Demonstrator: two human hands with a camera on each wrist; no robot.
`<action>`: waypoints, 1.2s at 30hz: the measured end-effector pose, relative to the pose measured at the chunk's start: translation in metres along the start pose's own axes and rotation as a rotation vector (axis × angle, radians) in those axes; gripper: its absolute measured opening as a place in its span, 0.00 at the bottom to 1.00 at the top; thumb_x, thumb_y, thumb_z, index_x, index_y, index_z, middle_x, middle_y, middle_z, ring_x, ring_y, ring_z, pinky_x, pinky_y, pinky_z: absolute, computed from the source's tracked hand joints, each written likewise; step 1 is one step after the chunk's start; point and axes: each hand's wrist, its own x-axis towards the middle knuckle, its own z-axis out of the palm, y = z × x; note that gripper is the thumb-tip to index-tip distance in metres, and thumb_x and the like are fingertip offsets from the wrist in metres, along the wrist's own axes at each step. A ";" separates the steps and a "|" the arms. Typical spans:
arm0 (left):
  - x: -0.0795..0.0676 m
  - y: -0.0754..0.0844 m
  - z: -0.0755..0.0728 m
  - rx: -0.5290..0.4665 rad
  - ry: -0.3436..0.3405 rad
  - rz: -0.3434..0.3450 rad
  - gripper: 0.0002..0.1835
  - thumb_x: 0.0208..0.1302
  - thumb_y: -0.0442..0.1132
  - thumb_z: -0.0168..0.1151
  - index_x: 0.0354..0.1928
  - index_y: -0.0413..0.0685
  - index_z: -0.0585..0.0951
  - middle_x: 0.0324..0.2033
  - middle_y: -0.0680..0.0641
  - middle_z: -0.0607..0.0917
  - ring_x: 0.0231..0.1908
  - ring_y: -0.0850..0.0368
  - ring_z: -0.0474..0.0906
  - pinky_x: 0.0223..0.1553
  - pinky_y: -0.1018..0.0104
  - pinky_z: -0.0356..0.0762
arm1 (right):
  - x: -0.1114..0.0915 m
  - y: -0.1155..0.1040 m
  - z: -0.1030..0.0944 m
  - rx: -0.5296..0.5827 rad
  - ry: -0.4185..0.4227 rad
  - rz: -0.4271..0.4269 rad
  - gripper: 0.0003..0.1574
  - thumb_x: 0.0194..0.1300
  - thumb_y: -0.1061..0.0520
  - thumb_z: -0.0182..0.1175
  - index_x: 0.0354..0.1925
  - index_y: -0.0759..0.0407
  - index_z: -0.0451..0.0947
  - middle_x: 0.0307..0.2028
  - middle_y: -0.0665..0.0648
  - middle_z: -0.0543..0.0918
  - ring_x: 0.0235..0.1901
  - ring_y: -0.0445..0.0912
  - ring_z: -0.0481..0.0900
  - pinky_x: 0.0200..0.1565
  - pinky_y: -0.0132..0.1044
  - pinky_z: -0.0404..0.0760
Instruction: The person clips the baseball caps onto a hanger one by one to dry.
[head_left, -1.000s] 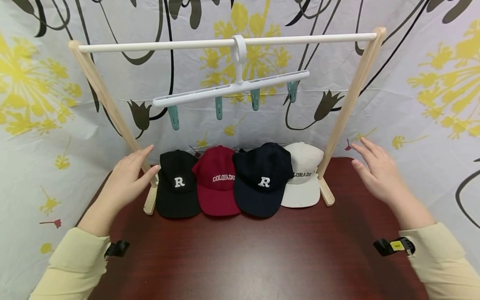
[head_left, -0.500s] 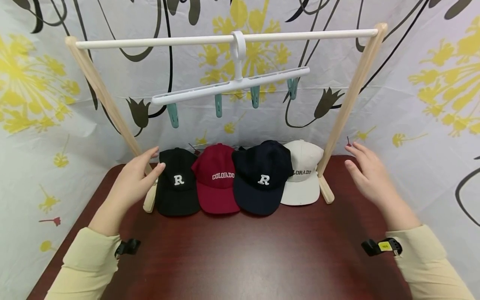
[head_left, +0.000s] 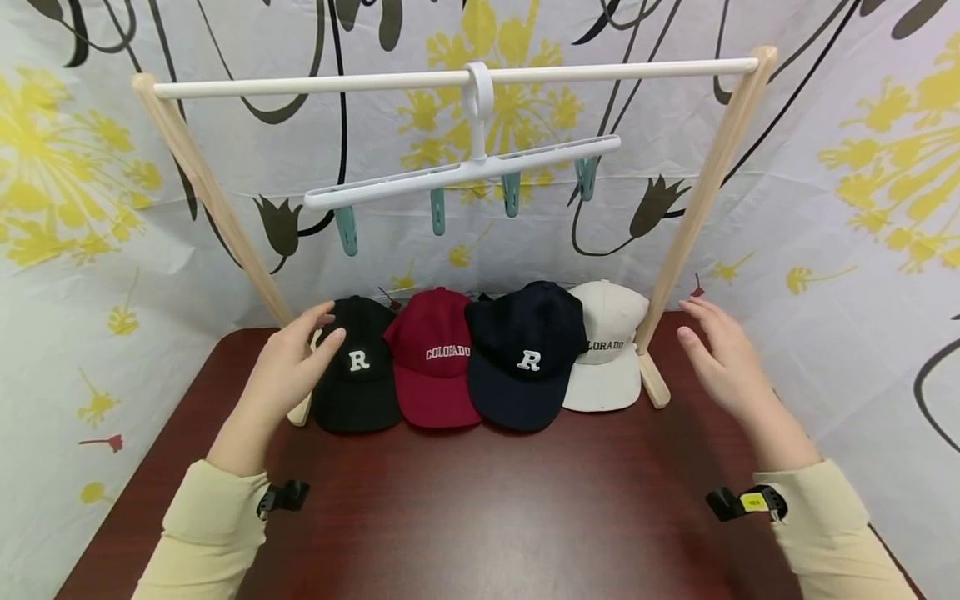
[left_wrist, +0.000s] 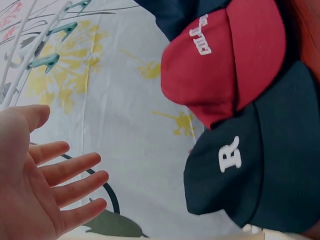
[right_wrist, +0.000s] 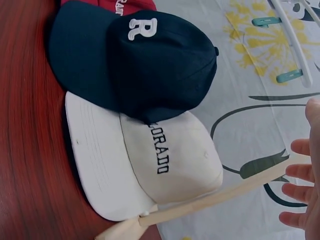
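Side by side on the table lie a black cap (head_left: 358,375) with a white R, a red cap (head_left: 435,367) lettered COLORADO, a navy cap (head_left: 525,367) with a white R and a white cap (head_left: 604,358). The navy cap overlaps part of the white one. My left hand (head_left: 288,367), fingers spread and holding nothing, hovers beside the black cap and hides some of its left edge. To the right of the rack's right leg my right hand (head_left: 723,358) is raised, also holding nothing; in the right wrist view its fingertips (right_wrist: 295,190) are apart from the white cap.
A rack with wooden legs (head_left: 701,208) and a white rail (head_left: 315,86) stands over the caps. From the rail hangs a white hanger (head_left: 465,172) with several teal clips (head_left: 512,196). Behind is a patterned curtain (head_left: 247,167). The dark red table (head_left: 480,508) extends in front.
Both hands have moved inward, the left one rightward to the black cap's edge and the right one leftward toward the rack leg. The caps and hanger stay where they were.
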 end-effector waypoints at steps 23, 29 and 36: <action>0.004 0.009 0.035 -0.134 -0.024 -0.075 0.30 0.73 0.52 0.49 0.69 0.44 0.64 0.57 0.38 0.76 0.59 0.40 0.69 0.59 0.42 0.61 | -0.022 0.005 0.036 0.018 -0.058 0.083 0.26 0.75 0.55 0.47 0.64 0.69 0.65 0.61 0.70 0.68 0.60 0.66 0.64 0.55 0.62 0.60; 0.007 0.010 0.044 -0.161 -0.024 -0.086 0.30 0.73 0.53 0.49 0.69 0.44 0.64 0.56 0.38 0.77 0.58 0.42 0.70 0.56 0.44 0.66 | -0.024 0.004 0.049 0.028 -0.057 0.086 0.25 0.74 0.56 0.48 0.64 0.68 0.65 0.60 0.69 0.69 0.59 0.64 0.65 0.55 0.61 0.61; 0.009 0.015 0.056 -0.210 -0.025 -0.097 0.29 0.72 0.51 0.51 0.69 0.44 0.64 0.56 0.39 0.77 0.58 0.44 0.71 0.55 0.46 0.68 | -0.025 -0.001 0.061 0.079 -0.064 0.135 0.26 0.75 0.53 0.48 0.64 0.67 0.65 0.60 0.68 0.70 0.60 0.63 0.65 0.57 0.60 0.60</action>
